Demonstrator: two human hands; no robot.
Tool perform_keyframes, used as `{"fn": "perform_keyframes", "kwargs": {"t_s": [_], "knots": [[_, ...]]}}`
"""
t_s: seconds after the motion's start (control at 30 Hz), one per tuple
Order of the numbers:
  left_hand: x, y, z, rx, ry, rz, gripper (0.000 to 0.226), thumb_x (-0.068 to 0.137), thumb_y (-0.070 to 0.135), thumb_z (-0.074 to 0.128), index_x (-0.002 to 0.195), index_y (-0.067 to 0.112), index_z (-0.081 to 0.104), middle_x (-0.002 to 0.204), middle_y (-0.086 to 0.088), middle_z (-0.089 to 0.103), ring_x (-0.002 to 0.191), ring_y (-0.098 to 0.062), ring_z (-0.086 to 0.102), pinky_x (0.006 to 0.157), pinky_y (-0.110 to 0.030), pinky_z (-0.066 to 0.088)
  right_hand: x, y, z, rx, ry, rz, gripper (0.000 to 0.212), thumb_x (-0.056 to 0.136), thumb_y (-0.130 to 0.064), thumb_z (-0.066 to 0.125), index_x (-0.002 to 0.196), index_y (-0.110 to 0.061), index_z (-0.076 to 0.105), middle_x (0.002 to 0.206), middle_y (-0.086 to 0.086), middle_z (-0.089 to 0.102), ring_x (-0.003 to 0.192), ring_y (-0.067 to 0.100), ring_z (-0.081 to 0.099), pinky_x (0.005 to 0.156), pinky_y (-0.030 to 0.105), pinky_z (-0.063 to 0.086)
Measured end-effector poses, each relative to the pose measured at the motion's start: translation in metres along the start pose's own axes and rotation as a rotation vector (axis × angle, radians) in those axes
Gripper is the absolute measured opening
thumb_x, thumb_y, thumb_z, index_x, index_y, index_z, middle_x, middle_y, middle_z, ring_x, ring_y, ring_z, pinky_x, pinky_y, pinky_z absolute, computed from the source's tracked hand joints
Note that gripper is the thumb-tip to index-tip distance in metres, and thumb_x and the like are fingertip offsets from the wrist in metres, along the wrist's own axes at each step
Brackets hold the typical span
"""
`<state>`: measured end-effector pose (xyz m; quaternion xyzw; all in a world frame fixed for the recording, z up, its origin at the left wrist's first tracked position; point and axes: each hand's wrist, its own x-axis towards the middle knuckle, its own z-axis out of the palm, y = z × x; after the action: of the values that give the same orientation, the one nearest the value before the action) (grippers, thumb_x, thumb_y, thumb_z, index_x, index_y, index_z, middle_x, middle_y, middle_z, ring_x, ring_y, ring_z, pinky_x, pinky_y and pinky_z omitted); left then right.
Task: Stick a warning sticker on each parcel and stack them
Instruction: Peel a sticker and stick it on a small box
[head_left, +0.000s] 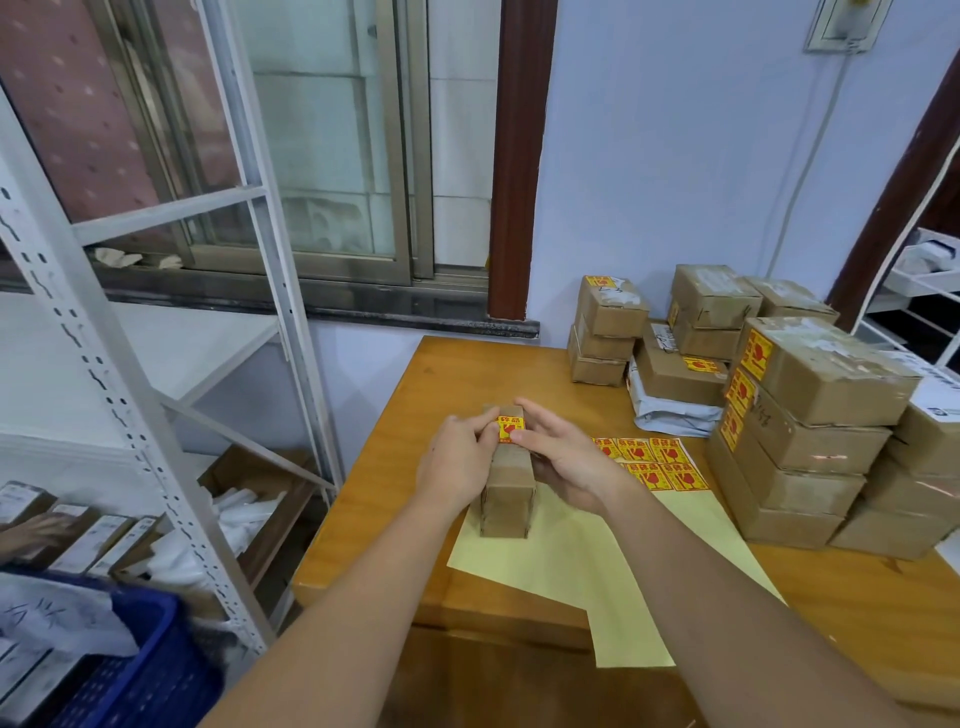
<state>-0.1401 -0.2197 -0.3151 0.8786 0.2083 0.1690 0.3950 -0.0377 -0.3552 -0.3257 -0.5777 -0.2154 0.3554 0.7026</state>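
Note:
A small brown cardboard parcel (507, 493) stands on a yellow backing sheet (561, 566) on the wooden table (395, 467). A red and yellow warning sticker (511, 428) lies on its top far end. My left hand (457, 465) grips the parcel's left side, thumb at the sticker's edge. My right hand (563, 460) holds the right side, with a fingertip pressing on the sticker. More stickers (655, 462) lie on the sheet to the right. Stickered parcels are stacked at the right (810, 415).
More parcel stacks (605, 332) and a grey mailer bag (670, 410) sit at the table's back right. A white metal shelf rack (156, 415) stands to the left, with a blue crate (150, 649) below. A wire rack (919, 291) is at the far right.

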Motion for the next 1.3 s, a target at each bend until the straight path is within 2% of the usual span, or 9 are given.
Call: {"fn": "perform_keyframes", "kwargs": {"t_s": [0.1, 0.3, 0.43, 0.63, 0.77, 0.87, 1.0, 1.1, 1.3], "knots": [[0.000, 0.000, 0.001, -0.002, 0.000, 0.014, 0.037, 0.108, 0.040, 0.044, 0.144, 0.044, 0.054, 0.147, -0.002, 0.055, 0.142, -0.024, 0.043, 0.093, -0.032, 0.039, 0.000, 0.001, 0.001, 0.007, -0.013, -0.017, 0.093, 0.064, -0.036, 0.093, 0.145, -0.038, 0.048, 0.165, -0.002, 0.028, 0.148, 0.020, 0.034, 0.121, 0.052, 0.031], [-0.003, -0.001, -0.001, -0.036, 0.007, 0.011, 0.037, 0.108, 0.038, 0.046, 0.144, 0.042, 0.056, 0.143, -0.008, 0.054, 0.133, -0.024, 0.051, 0.096, -0.031, 0.041, -0.007, 0.000, 0.004, 0.036, 0.011, -0.030, 0.066, 0.087, -0.025, 0.079, 0.146, -0.038, 0.050, 0.165, -0.004, 0.028, 0.149, 0.016, 0.032, 0.123, 0.051, 0.027], [-0.004, 0.003, -0.002, -0.076, -0.002, -0.013, 0.048, 0.106, 0.039, 0.051, 0.153, 0.037, 0.044, 0.131, -0.006, 0.049, 0.119, -0.022, 0.054, 0.101, -0.032, 0.042, -0.012, -0.001, 0.005, 0.019, 0.016, -0.032, 0.065, 0.089, -0.024, 0.077, 0.146, -0.037, 0.049, 0.165, -0.002, 0.029, 0.149, 0.017, 0.031, 0.122, 0.050, 0.028], [0.001, 0.008, -0.011, -0.224, -0.176, -0.117, 0.066, 0.105, 0.035, 0.055, 0.163, 0.029, 0.023, 0.162, -0.001, 0.029, 0.147, -0.024, 0.034, 0.120, -0.038, 0.030, -0.019, -0.003, 0.006, -0.001, 0.023, -0.019, 0.065, 0.089, -0.023, 0.077, 0.146, -0.035, 0.049, 0.164, -0.001, 0.030, 0.147, 0.018, 0.034, 0.122, 0.049, 0.030], [0.003, 0.002, -0.016, -0.650, -0.312, -0.256, 0.028, 0.102, 0.027, 0.063, 0.130, 0.025, 0.060, 0.132, 0.009, 0.061, 0.119, -0.010, 0.055, 0.092, -0.026, 0.043, -0.023, -0.003, 0.009, -0.022, 0.038, -0.004, 0.063, 0.090, -0.022, 0.075, 0.146, -0.036, 0.051, 0.159, -0.003, 0.038, 0.133, 0.013, 0.048, 0.120, 0.045, 0.034], [0.003, -0.001, -0.009, -0.675, -0.214, -0.259, 0.027, 0.103, 0.032, 0.061, 0.129, 0.031, 0.055, 0.118, 0.011, 0.062, 0.106, -0.004, 0.056, 0.079, -0.024, 0.042, -0.023, -0.002, 0.010, -0.015, 0.046, -0.011, 0.060, 0.086, -0.026, 0.079, 0.138, -0.044, 0.056, 0.156, -0.004, 0.044, 0.135, 0.015, 0.050, 0.119, 0.045, 0.036], [0.003, 0.005, 0.005, -0.651, -0.069, -0.271, 0.029, 0.105, 0.039, 0.055, 0.127, 0.020, 0.058, 0.117, 0.001, 0.066, 0.099, -0.010, 0.062, 0.070, -0.024, 0.045, -0.027, -0.003, 0.015, -0.036, 0.085, -0.031, 0.059, 0.093, -0.020, 0.070, 0.147, -0.036, 0.051, 0.145, -0.012, 0.044, 0.130, 0.009, 0.049, 0.109, 0.032, 0.044], [0.004, 0.007, 0.008, -0.686, -0.040, -0.287, 0.029, 0.104, 0.038, 0.056, 0.124, 0.017, 0.060, 0.115, -0.005, 0.068, 0.095, -0.014, 0.065, 0.068, -0.026, 0.047, -0.029, -0.001, 0.018, -0.037, 0.123, -0.043, 0.057, 0.095, -0.018, 0.068, 0.146, -0.035, 0.051, 0.133, -0.015, 0.049, 0.115, 0.001, 0.057, 0.093, 0.025, 0.050], [0.001, 0.004, 0.008, -0.850, -0.069, -0.352, 0.023, 0.101, 0.040, 0.062, 0.114, 0.021, 0.065, 0.109, -0.009, 0.072, 0.097, -0.022, 0.070, 0.077, -0.035, 0.055, -0.026, 0.006, 0.023, -0.056, 0.183, -0.063, 0.053, 0.097, -0.019, 0.063, 0.145, -0.037, 0.053, 0.115, -0.027, 0.058, 0.116, 0.007, 0.061, 0.098, 0.031, 0.051]]}}
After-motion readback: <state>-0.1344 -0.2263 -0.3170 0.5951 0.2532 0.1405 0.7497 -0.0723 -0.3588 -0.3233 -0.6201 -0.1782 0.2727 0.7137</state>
